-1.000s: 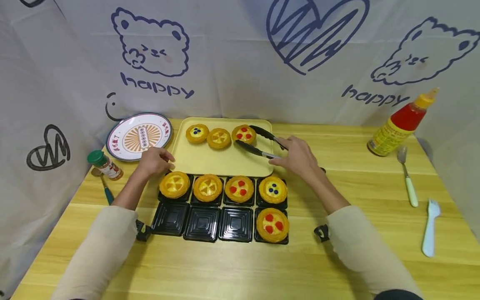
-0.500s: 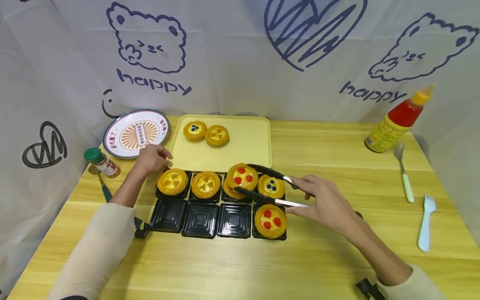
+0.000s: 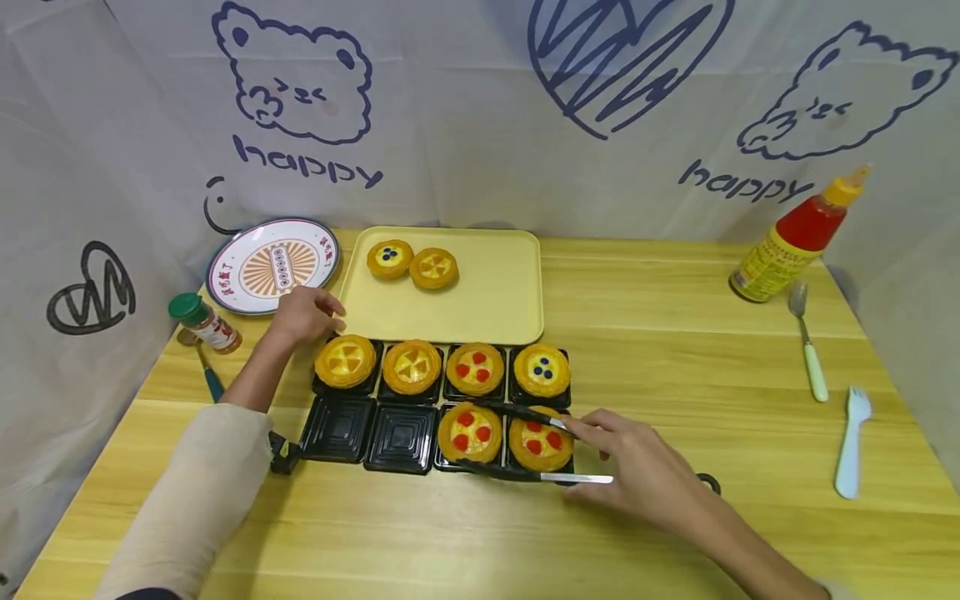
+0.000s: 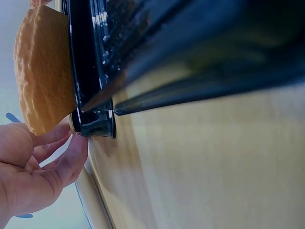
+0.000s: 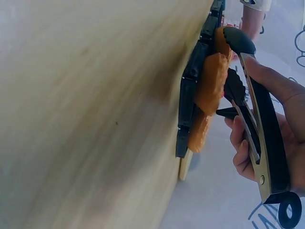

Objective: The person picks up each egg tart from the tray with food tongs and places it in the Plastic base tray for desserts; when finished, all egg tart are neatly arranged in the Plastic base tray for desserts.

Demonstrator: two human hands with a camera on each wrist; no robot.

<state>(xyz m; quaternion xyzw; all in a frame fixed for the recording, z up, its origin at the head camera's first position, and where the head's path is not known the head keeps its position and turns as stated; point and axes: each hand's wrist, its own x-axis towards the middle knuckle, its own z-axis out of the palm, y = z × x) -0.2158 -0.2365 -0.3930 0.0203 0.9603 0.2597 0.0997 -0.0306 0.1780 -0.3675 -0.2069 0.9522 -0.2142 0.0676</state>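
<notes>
My right hand [image 3: 637, 467] holds black-and-silver tongs [image 3: 576, 478], their tips spread around a red-dotted tart [image 3: 469, 433] in the third front-row square tray. In the right wrist view, the tongs [image 5: 262, 109] lie between thumb and fingers. My left hand [image 3: 303, 315] pinches the rear-left corner of the black tray [image 4: 97, 125] under a tart [image 4: 45, 71] with orange wedges. Tarts sit in all the back-row trays. Another red-dotted tart [image 3: 534, 450] is at front right, partly behind the tongs. Two front-left trays [image 3: 337, 429] hold nothing.
Behind the black trays lies a yellow tray [image 3: 495, 292] with a blue-dotted tart [image 3: 390, 259] and a wedge-topped tart [image 3: 434, 268]. A plate [image 3: 273, 267], shaker [image 3: 204, 322] and spoon [image 3: 210, 375] are left. A sauce bottle [image 3: 795, 237], spoon [image 3: 808, 346] and fork [image 3: 852, 442] are right.
The tongs in my right hand took a red-dotted tart from the yellow tray forward to the third front-row black tray, where their tips have spread. My left hand stays at its corner.
</notes>
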